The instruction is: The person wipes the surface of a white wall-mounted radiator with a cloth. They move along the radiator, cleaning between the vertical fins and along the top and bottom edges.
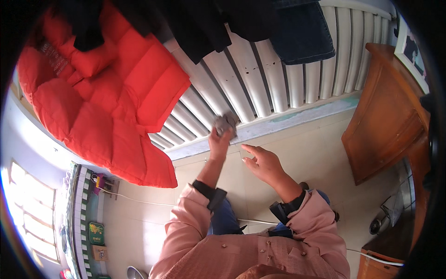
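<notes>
My left hand [220, 139] grips a crumpled grey cloth [224, 125], which is at the lower edge of a white ribbed radiator [240, 83]. The cloth looks slightly blurred, and I cannot tell whether it presses on the metal. To its right, my right hand [263, 162] is held in the air over the tiled floor with nothing in it. Its thumb and fingers are apart. A few dark chips mark the radiator's ribs above the hands.
A red puffer jacket [115, 108] hangs on the left, with dark garments [198, 31] and denim [301, 35] overhead. A brown wooden cabinet [386, 115] stands at right. White cable [139, 201] crosses the tiled floor [139, 230]. A metal bowl [136, 272] sits lower left.
</notes>
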The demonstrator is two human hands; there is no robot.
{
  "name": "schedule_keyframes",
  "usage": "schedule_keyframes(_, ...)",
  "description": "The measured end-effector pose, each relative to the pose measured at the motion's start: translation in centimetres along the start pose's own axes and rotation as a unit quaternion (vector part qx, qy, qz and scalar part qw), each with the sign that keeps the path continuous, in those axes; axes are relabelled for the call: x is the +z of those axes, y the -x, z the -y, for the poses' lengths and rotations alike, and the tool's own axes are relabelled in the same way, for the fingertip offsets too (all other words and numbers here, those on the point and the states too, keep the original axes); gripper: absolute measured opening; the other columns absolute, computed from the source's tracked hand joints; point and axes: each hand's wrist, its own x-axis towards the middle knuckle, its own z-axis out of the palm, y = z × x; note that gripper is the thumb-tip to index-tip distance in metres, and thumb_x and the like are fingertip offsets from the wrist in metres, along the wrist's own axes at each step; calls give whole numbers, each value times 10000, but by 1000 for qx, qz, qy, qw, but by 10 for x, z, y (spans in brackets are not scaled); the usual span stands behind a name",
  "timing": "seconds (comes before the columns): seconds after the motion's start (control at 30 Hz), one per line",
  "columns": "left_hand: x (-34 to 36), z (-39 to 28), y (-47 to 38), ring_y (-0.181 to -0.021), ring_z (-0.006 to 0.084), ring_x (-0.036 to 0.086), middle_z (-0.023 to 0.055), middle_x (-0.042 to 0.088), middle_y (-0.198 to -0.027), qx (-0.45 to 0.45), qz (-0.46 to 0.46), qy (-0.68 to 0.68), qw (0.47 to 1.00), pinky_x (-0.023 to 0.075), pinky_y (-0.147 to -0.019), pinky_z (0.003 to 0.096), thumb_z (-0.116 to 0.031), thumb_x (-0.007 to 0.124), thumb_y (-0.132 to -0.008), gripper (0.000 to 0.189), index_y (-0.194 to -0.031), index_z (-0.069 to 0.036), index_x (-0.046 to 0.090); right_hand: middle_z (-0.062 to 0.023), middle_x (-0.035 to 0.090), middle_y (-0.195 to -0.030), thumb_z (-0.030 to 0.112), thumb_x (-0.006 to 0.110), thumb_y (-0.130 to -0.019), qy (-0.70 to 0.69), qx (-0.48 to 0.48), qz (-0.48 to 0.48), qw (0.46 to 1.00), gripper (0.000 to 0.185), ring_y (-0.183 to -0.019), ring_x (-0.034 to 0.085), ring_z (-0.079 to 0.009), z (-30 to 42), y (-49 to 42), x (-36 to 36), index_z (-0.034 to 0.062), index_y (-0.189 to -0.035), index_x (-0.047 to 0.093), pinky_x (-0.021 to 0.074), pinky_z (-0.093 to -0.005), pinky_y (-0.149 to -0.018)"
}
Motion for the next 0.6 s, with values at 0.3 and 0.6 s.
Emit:
schedule_keyframes(0.3, 8, -132, -138, -1130, 414, 457, 150, 477, -1298, 538, -211, -383, 721, 371, -968, 517, -42, 659, -710, 446, -1143, -13, 556, -138, 648, -1069, 243, 624, -886, -86, -43, 38, 995, 372, -807, 660, -276, 26, 14, -19, 151, -1245, 593, 523, -361, -708)
schedule_keyframes(0.6, 23, 20, -131, -1255, 326, 436, 42, 556, -1276, 461, -107, -577, 665, 286, -1088, 551, -131, 586, -778, 279, -1045, -117, 666, -137, 671, -1011, 176, 643, -876, -108, -30, 88, 990, 343, -760, 673, -247, 26, 10, -24, 113, -1213, 621, 524, -317, -672)
